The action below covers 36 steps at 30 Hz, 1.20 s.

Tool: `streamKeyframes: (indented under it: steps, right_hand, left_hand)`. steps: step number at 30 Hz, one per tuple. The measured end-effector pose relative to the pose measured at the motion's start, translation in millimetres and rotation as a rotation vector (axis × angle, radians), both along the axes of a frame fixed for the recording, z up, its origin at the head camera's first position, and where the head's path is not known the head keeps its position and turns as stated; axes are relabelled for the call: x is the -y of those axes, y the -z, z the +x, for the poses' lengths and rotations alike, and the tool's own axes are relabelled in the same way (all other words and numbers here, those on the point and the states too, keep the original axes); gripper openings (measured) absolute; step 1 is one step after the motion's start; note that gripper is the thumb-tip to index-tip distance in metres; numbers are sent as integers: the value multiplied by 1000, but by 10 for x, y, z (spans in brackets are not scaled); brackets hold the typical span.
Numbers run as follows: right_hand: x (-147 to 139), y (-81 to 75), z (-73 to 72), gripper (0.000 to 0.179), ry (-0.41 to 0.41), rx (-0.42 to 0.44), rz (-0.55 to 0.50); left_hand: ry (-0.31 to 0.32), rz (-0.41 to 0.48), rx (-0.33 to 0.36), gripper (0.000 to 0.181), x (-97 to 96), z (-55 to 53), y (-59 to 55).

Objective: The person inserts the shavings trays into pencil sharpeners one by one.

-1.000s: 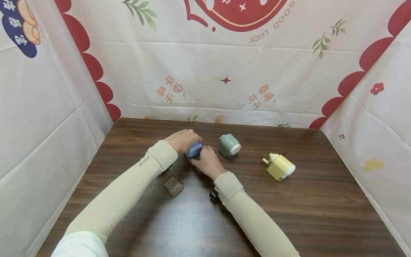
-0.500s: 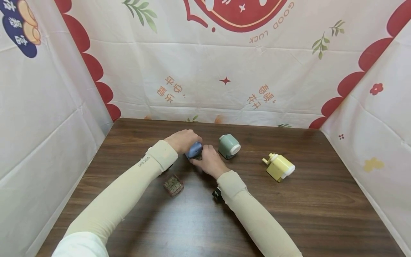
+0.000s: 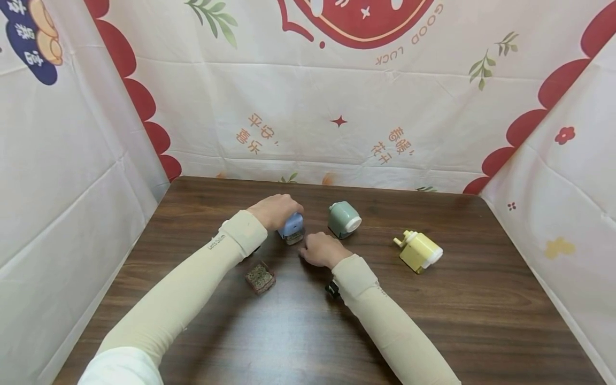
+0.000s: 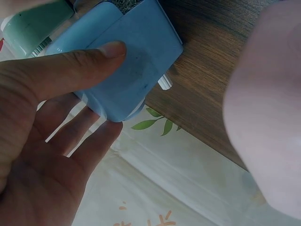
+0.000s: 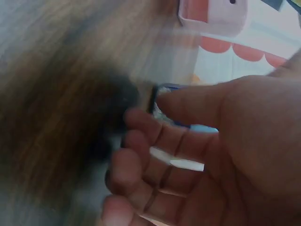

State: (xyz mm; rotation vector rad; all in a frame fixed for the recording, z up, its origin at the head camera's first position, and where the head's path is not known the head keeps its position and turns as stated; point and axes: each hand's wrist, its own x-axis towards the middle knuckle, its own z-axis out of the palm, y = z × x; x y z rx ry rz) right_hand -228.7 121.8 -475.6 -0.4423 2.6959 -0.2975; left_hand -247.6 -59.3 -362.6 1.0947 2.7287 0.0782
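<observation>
My left hand (image 3: 275, 210) grips a blue hand-crank pencil sharpener (image 3: 291, 224), its thumb pressed on one flat side and its fingers round the other in the left wrist view. The sharpener's shavings drawer (image 3: 295, 238) juts from its near side, full of dark shavings. Just right of that drawer is my right hand (image 3: 322, 249), its fingers loosely curled and nothing seen between them. In the right wrist view the thumb overlaps the drawer's edge. A small reddish see-through drawer (image 3: 260, 278) heaped with shavings lies on the table below the left wrist.
A green sharpener (image 3: 344, 218) stands right of the blue one, and a yellow sharpener (image 3: 420, 251) farther right. A pink sharpener (image 5: 216, 16) shows in the right wrist view. The wooden table (image 3: 462, 321) meets printed cloth walls (image 3: 308, 96) behind and at both sides.
My right hand has drawn back from the blue sharpener toward the lower right and its fingers have curled. The shavings drawer now shows, standing out of the sharpener. My left hand stays put.
</observation>
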Motion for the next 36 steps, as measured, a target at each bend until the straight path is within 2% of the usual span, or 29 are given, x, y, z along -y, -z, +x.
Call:
streamKeyframes:
  steps: [3, 6, 13, 16, 20, 23, 31, 32, 36]
  right_hand:
    - [75, -114, 94, 31, -29, -8, 16]
    - [137, -158, 132, 31, -34, -17, 4]
    - [117, 168, -36, 35, -38, -22, -39]
    - [144, -6, 44, 35, -43, -16, -56]
    - [221, -359, 227, 33, -28, -13, -64]
    - [263, -486, 300, 31, -15, -12, -73]
    - [299, -403, 240, 33, 11, -43, -117]
    - [322, -441, 261, 32, 28, -34, -116]
    - [330, -413, 255, 32, 36, -51, -121]
  left_hand:
    - [-2, 2, -2, 44, 2, -1, 11]
    - [-2, 5, -6, 44, 3, -2, 15]
    - [8, -1, -1, 43, -8, -10, 6]
    - [6, -3, 2, 43, -5, -8, 0]
    - [3, -5, 8, 44, -2, -14, 3]
    - [6, -1, 10, 44, 2, -21, 3]
    - [17, -7, 9, 44, 13, -36, -18]
    - [17, -8, 11, 44, 15, -37, -21]
    - [13, -10, 25, 46, 17, -43, -25]
